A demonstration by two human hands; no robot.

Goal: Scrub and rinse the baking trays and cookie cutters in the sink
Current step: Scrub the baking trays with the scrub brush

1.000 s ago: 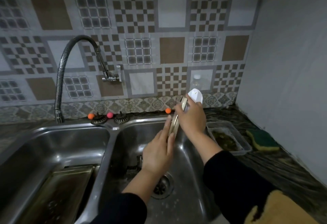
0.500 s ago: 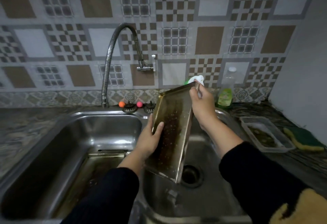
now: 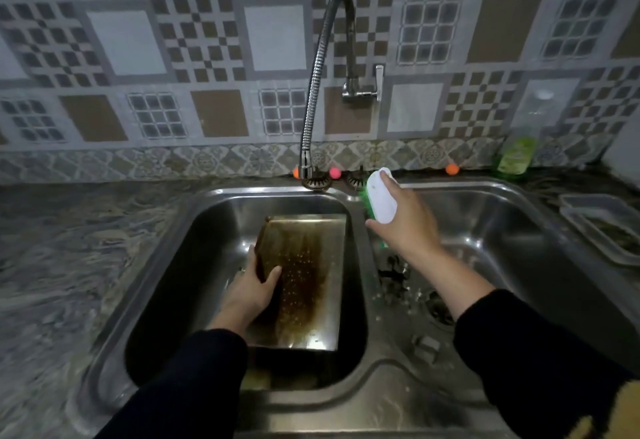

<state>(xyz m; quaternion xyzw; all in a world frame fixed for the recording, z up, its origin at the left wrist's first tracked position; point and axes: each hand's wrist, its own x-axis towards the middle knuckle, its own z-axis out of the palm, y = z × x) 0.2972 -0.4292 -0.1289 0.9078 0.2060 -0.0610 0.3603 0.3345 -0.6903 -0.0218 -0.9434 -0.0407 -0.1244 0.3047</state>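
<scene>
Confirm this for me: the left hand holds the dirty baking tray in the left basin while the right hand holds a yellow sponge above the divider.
Not quite. The head view shows the right hand holding a white scrub brush with green bristles, not a yellow sponge. The rest stands: the left hand grips the baking tray in the left basin.

- Marbled countertop (image 3: pixel 69 248) carries a double steel sink (image 3: pixel 360 404).
- Green soap bottle (image 3: pixel 516 158) stands at the back right.
- Clear plastic container (image 3: pixel 602 227) sits near the right edge.
</scene>
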